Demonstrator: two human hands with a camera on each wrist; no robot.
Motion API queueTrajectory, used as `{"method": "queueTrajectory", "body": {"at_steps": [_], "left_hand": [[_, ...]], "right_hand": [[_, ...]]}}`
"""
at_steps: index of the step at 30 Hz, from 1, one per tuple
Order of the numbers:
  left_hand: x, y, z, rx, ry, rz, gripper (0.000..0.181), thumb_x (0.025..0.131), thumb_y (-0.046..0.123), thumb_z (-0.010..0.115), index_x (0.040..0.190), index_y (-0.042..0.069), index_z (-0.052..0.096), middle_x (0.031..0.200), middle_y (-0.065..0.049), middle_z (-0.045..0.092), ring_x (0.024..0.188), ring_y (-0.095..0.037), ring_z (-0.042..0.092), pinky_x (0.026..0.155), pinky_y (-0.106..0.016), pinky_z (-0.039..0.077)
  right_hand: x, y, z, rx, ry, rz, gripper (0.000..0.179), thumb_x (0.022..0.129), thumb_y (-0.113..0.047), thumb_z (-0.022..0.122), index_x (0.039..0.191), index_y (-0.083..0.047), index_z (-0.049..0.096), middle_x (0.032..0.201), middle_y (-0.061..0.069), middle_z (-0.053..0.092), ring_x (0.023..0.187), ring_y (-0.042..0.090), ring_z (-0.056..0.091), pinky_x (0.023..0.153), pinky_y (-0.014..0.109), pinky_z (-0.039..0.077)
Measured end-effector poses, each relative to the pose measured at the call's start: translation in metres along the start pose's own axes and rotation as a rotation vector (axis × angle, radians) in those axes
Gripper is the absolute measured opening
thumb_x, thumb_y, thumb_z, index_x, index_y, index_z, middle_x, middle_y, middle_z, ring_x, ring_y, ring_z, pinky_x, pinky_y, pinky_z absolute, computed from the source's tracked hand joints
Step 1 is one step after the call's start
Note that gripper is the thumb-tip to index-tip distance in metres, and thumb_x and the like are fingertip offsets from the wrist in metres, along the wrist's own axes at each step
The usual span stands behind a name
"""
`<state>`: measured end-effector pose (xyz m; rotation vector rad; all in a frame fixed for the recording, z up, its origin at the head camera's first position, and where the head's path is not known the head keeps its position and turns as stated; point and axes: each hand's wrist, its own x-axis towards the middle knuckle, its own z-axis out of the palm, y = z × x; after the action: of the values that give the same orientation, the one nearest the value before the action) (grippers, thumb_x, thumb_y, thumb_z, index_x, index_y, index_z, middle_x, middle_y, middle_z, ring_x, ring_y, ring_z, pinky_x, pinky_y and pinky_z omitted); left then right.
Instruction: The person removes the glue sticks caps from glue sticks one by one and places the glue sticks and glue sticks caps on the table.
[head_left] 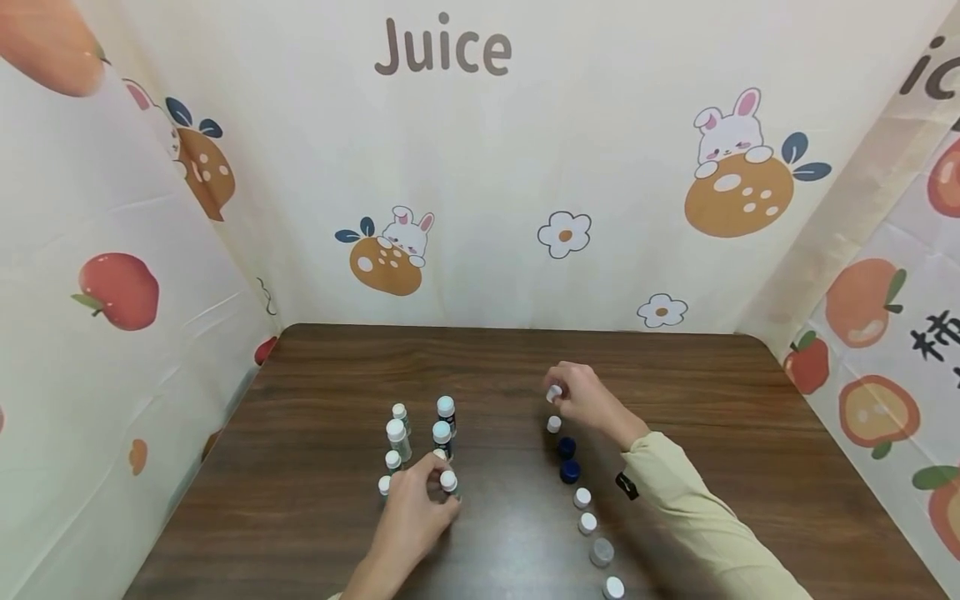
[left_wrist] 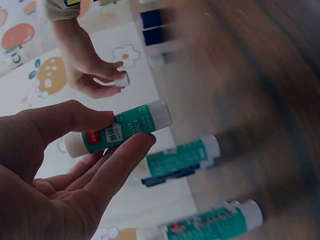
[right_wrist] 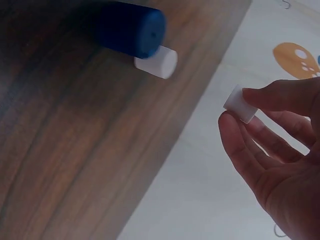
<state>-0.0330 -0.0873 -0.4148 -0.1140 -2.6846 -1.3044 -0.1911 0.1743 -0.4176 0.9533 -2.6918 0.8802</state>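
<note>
In the head view my left hand (head_left: 408, 510) pinches a green-labelled glue stick (left_wrist: 122, 127) between thumb and fingers; its white top (head_left: 448, 481) faces up. Whether its base touches the table is unclear. Farther right, my right hand (head_left: 592, 404) holds a small white cap (right_wrist: 241, 104) between thumb and fingertips, above the far end of a line of caps. Another white cap (head_left: 553, 424) sits just below that hand, followed by two dark blue caps (head_left: 568, 459). Several upright glue sticks (head_left: 397, 437) with white tops stand around my left hand, partly hidden by it.
More white caps (head_left: 587, 523) and a greyish, translucent cap (head_left: 602, 552) continue the line toward the near edge. The brown wooden table (head_left: 330, 367) meets a printed curtain (head_left: 480, 167) at the back, with more curtain on both sides.
</note>
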Motion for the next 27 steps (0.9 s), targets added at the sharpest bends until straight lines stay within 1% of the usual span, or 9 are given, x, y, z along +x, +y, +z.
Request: {"method": "queueTrajectory", "body": {"at_steps": [4,9,12,16,19,22,24,27], "left_hand": [[-0.002,-0.006,0.001,0.041,0.010,-0.011,0.027,0.060,-0.007,0.071,0.080,0.008,0.061,0.073,0.003,0.064,0.068,-0.006,0.058,0.063,-0.027,0.049],[-0.005,-0.010,0.004,0.086,0.016,-0.011,0.028,0.060,-0.008,0.071,0.080,0.010,0.060,0.072,0.004,0.064,0.064,-0.006,0.053,0.060,-0.027,0.047],[-0.007,-0.012,0.006,0.100,0.016,-0.013,0.029,0.060,-0.008,0.071,0.079,0.010,0.059,0.071,0.003,0.064,0.063,-0.007,0.052,0.059,-0.027,0.046],[-0.006,-0.016,0.010,0.098,-0.004,-0.010,0.028,0.061,-0.007,0.072,0.079,0.010,0.059,0.072,0.002,0.064,0.064,-0.008,0.053,0.059,-0.027,0.046],[-0.007,-0.020,0.014,0.095,-0.015,0.012,0.028,0.061,-0.007,0.073,0.080,0.009,0.060,0.073,0.001,0.065,0.066,-0.009,0.056,0.059,-0.027,0.047],[-0.007,-0.023,0.018,0.103,-0.009,0.048,0.029,0.060,-0.008,0.073,0.080,0.009,0.060,0.073,0.000,0.065,0.067,-0.011,0.059,0.059,-0.028,0.048],[-0.008,-0.022,0.019,0.119,-0.004,0.068,0.029,0.060,-0.008,0.074,0.080,0.008,0.061,0.074,0.000,0.065,0.069,-0.012,0.061,0.060,-0.029,0.049],[-0.009,-0.018,0.018,0.154,0.005,0.076,0.029,0.061,-0.008,0.075,0.082,0.006,0.063,0.077,-0.002,0.066,0.071,-0.015,0.062,0.061,-0.031,0.050]], "right_hand": [[-0.003,0.006,0.006,-0.016,-0.016,0.015,0.018,0.065,0.013,0.062,0.074,-0.002,0.064,0.072,0.005,0.057,0.064,0.015,0.049,0.054,0.026,0.044],[-0.008,0.012,0.014,-0.023,-0.049,0.029,0.017,0.066,0.012,0.062,0.075,-0.002,0.065,0.072,0.005,0.056,0.064,0.017,0.051,0.054,0.026,0.044],[-0.011,0.015,0.020,-0.025,-0.062,0.032,0.016,0.067,0.011,0.061,0.076,-0.002,0.066,0.074,0.005,0.056,0.066,0.019,0.053,0.055,0.026,0.045],[-0.015,0.019,0.025,-0.037,-0.064,0.044,0.016,0.068,0.011,0.059,0.076,-0.001,0.066,0.075,0.005,0.057,0.068,0.018,0.054,0.057,0.027,0.047],[-0.018,0.021,0.028,-0.053,-0.068,0.053,0.017,0.068,0.012,0.058,0.074,0.000,0.067,0.074,0.005,0.057,0.068,0.016,0.054,0.057,0.027,0.047],[-0.021,0.023,0.029,-0.079,-0.082,0.066,0.017,0.068,0.013,0.055,0.068,-0.002,0.063,0.069,0.004,0.053,0.066,0.015,0.050,0.055,0.026,0.044],[-0.023,0.023,0.029,-0.089,-0.093,0.073,0.016,0.069,0.012,0.055,0.067,-0.003,0.061,0.068,0.003,0.051,0.066,0.014,0.047,0.056,0.025,0.041],[-0.026,0.023,0.028,-0.084,-0.100,0.084,0.014,0.073,0.010,0.057,0.074,-0.002,0.063,0.072,0.006,0.054,0.068,0.016,0.048,0.058,0.027,0.043]]}}
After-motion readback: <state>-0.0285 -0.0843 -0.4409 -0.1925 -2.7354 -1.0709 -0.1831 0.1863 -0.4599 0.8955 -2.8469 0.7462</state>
